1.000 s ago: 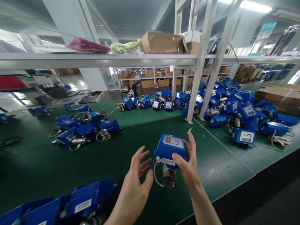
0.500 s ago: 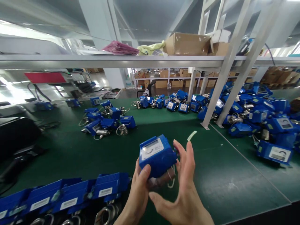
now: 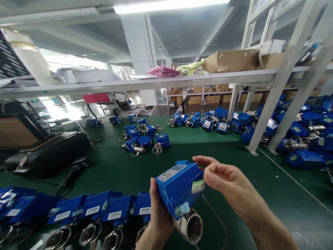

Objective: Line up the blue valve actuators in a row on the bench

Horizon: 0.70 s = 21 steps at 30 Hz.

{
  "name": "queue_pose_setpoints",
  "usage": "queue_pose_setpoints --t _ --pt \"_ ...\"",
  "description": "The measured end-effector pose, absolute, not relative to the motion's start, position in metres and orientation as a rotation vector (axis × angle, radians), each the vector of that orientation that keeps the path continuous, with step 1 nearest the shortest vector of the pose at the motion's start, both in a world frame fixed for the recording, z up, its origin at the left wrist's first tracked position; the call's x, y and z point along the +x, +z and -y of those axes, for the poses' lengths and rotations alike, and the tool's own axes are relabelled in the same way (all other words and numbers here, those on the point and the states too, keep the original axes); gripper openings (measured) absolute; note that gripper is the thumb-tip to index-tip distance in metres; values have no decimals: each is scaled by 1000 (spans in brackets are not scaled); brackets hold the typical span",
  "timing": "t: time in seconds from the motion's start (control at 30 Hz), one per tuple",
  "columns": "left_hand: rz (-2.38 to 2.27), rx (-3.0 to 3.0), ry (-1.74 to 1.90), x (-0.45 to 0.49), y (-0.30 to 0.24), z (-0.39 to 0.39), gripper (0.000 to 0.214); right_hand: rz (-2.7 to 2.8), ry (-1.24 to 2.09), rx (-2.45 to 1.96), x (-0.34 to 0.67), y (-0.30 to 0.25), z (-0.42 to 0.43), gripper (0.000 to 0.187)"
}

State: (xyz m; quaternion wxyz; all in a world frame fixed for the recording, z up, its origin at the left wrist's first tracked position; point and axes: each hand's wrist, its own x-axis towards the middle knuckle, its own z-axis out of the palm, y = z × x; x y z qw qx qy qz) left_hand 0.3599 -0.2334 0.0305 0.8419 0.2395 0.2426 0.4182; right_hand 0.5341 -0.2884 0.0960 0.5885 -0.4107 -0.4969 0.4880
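Observation:
A blue motorised valve (image 3: 179, 185) with a white label on top and a steel threaded fitting (image 3: 191, 227) below is held above the green table (image 3: 125, 170). My left hand (image 3: 158, 215) is wrapped round its lower left side. My right hand (image 3: 229, 184) pinches the valve's upper right edge with thumb and fingers close together. The valve is tilted, with its steel opening facing me.
A row of several like blue valves (image 3: 85, 210) lies along the near left edge. More valves lie in heaps at mid table (image 3: 144, 139), at the back (image 3: 208, 121) and at the right (image 3: 304, 135). A black device (image 3: 47, 152) sits left. White shelf posts (image 3: 275, 86) stand right.
The view has swung left. The valve has been tilted and lowered toward the near row, my left hand has closed under it, and my right hand has gone from open to pinching its top edge.

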Motion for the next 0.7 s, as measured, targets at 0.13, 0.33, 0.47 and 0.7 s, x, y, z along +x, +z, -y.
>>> queue_pose_setpoints --t 0.13,0.33,0.47,0.7 --pt "-525 498 869 350 19 231 78 1360 1138 -1053 534 107 286 26" --pt "-500 501 849 340 12 231 79 1511 1025 -1158 535 118 286 24" --pt "-500 517 888 343 14 233 77 1549 993 -1184 532 122 287 24" --pt "-547 523 895 341 20 236 75 1579 1021 -1192 529 124 287 23"
